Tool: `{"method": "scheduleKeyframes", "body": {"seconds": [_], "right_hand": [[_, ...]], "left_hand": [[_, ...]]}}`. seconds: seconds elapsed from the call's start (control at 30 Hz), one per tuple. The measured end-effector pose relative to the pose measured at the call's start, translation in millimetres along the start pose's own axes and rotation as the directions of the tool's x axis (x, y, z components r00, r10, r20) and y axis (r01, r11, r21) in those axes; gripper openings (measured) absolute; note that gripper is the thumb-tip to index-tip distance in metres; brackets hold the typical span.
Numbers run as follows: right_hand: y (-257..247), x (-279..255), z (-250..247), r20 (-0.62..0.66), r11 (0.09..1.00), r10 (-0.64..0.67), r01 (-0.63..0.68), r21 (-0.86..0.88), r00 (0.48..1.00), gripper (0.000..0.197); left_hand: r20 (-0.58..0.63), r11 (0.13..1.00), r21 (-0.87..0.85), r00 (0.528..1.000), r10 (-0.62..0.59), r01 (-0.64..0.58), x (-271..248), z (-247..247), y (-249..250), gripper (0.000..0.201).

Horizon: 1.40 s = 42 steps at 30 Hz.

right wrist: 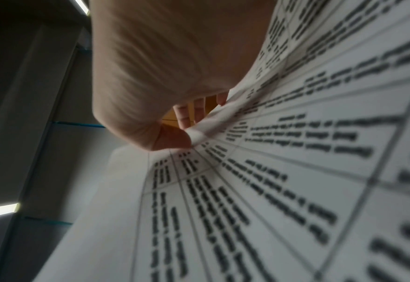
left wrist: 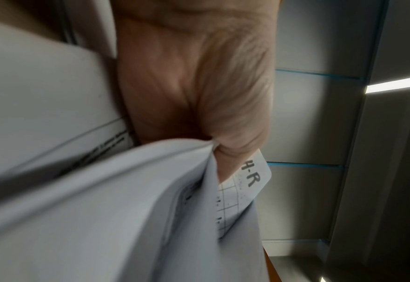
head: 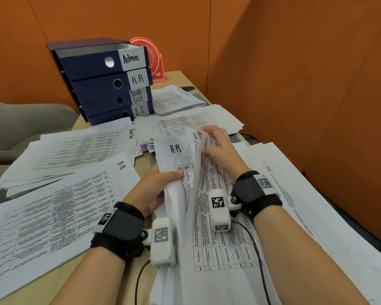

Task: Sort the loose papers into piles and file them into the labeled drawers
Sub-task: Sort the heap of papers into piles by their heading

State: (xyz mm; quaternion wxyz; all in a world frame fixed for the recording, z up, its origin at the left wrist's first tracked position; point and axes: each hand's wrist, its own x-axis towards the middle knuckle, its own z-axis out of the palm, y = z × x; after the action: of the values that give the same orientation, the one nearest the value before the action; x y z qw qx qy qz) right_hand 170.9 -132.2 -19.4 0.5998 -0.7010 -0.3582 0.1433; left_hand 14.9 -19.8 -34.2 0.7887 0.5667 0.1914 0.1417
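Note:
A thick bundle of white printed sheets (head: 185, 216) is lifted off the desk in front of me. My left hand (head: 156, 186) grips the bundle's left side, thumb over a sheet headed "H-R" (head: 175, 148); in the left wrist view the same "H-R" sheet (left wrist: 249, 183) curls past my left hand (left wrist: 218, 150). My right hand (head: 216, 142) pinches the top edge of a sheet (head: 209, 172) peeled rightward, with an "I.T" sheet (head: 196, 135) showing behind; the right wrist view shows my right hand (right wrist: 182, 129) on that sheet (right wrist: 271, 171). A dark blue drawer unit (head: 101, 80) labeled Admin, H.R, Task List, I.T stands at the back.
Sorted piles lie on the tan desk (head: 53, 276): an "H-R" pile (head: 59, 208) at left, a "Task list" pile (head: 70, 150) behind it, more piles (head: 196, 122) at the back and right (head: 306, 216). A pink fan (head: 154, 58) stands behind the drawers. Orange walls close in on the right.

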Motion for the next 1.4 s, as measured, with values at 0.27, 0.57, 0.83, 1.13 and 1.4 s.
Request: {"method": "scheduleKeyframes", "body": {"seconds": [0.27,0.57,0.83,1.13,1.4], "right_hand": [[15.8,8.0,-2.1,-0.213,0.998,-0.053,0.059,0.021,0.976,0.021],[12.9,6.8,-3.1,-0.047,0.982,0.151,-0.144,0.125,0.987,0.045],[13.5,6.8,-3.7,0.024,0.994,0.104,-0.105,0.009,0.994,0.043],[23.0,11.3,-2.7,-0.169,1.000,0.025,-0.025,0.004,0.985,0.021],[13.3,3.5,1.1,-0.088,0.993,0.070,-0.061,0.105,0.994,0.062]], "left_hand": [[-0.076,0.947,0.092,0.946,0.316,-0.309,-1.4,5.5,4.2,0.103],[-0.002,0.848,0.401,0.925,0.380,-0.348,-3.1,4.6,3.0,0.053],[0.047,0.878,0.339,0.939,0.342,-0.337,-5.6,5.7,6.2,0.049],[0.010,0.909,0.291,0.951,0.309,-0.299,-1.2,3.7,1.2,0.033],[0.060,0.912,0.302,0.961,0.271,-0.277,-1.0,2.1,0.8,0.036]]}}
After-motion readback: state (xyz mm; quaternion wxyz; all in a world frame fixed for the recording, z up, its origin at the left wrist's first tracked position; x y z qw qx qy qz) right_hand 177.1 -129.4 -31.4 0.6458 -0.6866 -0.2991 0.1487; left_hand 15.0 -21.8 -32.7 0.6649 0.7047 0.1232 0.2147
